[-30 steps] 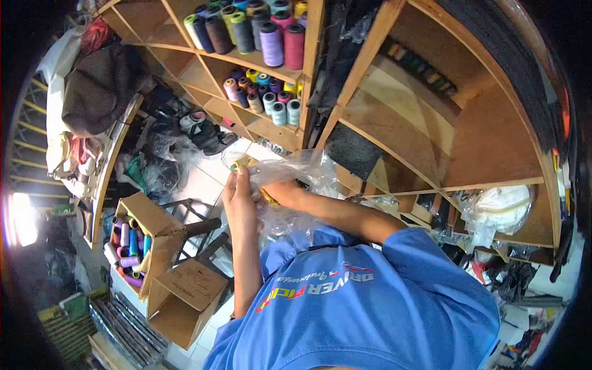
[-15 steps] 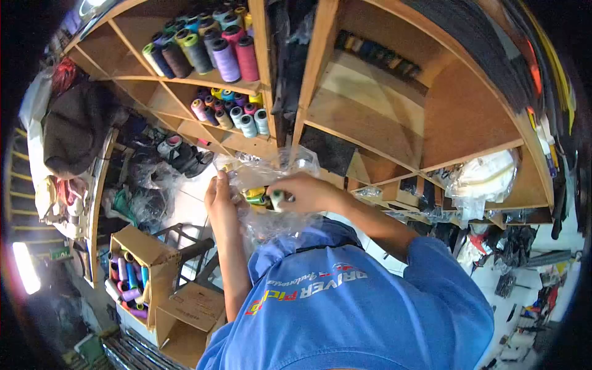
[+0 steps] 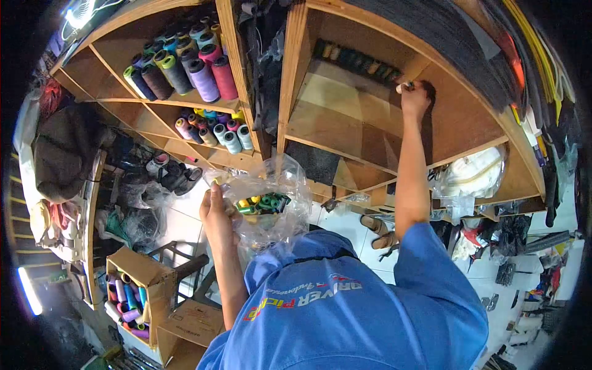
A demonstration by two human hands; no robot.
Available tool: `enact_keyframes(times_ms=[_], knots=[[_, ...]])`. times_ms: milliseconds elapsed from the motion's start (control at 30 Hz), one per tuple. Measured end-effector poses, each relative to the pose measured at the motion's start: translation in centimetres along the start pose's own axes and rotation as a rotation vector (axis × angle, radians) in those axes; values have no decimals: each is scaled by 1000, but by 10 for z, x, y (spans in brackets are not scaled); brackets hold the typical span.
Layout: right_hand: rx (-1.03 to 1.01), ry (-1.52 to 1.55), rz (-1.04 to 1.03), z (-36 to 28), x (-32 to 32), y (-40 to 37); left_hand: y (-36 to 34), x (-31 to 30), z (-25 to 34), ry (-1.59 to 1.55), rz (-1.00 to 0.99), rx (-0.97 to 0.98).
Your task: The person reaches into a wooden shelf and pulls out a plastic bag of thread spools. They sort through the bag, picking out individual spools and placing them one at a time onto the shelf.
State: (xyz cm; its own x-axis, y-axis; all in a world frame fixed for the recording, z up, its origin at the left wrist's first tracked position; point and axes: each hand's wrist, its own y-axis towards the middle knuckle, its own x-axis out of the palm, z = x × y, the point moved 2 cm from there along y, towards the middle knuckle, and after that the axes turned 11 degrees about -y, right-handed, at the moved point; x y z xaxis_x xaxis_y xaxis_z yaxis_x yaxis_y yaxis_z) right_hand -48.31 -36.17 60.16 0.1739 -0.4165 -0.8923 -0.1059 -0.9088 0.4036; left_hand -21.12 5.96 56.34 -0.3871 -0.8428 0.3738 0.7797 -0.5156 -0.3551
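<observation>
My left hand grips the edge of a clear plastic bag, which hangs open in front of my body. Inside the bag lie several small green and yellow thread spools. My right hand reaches up into the upper right shelf compartment, its fingers closed on a small pale spool. That spool is at the right end of a row of small spools along the back of the shelf.
Large thread cones stand in the upper left shelves. An open cardboard box of spools is at the lower left. A plastic-wrapped white bundle sits in the right shelf. Sandals lie on the floor.
My right hand has moved from the bag up and right into the shelf compartment with a spool. My left hand still holds the bag, and the bag's spools are more exposed.
</observation>
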Motion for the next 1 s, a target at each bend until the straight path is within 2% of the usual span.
enact_keyframes(times_ms=[33,133,167,267,300,400,467,500,600,700,800,900,1000], knots=[[69,10,-170,-3,0,9,1,-2,-2,6,-8,0],[8,-17,33,5,41,34,0,-4,-2,4,15,5],[151,18,-94,4,48,43,0,-4,-2,2,25,7],[9,0,-57,6,61,58,0,-3,-1,-1,51,15],[27,-15,35,8,75,65,0,-4,-3,3,57,17],[175,-170,-87,7,86,83,0,-3,-3,2,82,15],[170,-181,-19,24,121,106,0,-5,-3,0,95,10],[166,-185,16,21,123,106,0,-7,-2,-2,99,7],[175,-187,-61,20,123,103,2,-15,-6,-19,122,48],[-8,-106,52,23,116,97,-1,-13,-3,-27,152,51],[52,-109,38,26,126,99,-1,-16,-4,-36,147,31],[24,-133,36,29,127,98,-3,-17,-3,-53,137,22],[194,-140,-99,31,131,102,-11,-8,6,-15,173,0]])
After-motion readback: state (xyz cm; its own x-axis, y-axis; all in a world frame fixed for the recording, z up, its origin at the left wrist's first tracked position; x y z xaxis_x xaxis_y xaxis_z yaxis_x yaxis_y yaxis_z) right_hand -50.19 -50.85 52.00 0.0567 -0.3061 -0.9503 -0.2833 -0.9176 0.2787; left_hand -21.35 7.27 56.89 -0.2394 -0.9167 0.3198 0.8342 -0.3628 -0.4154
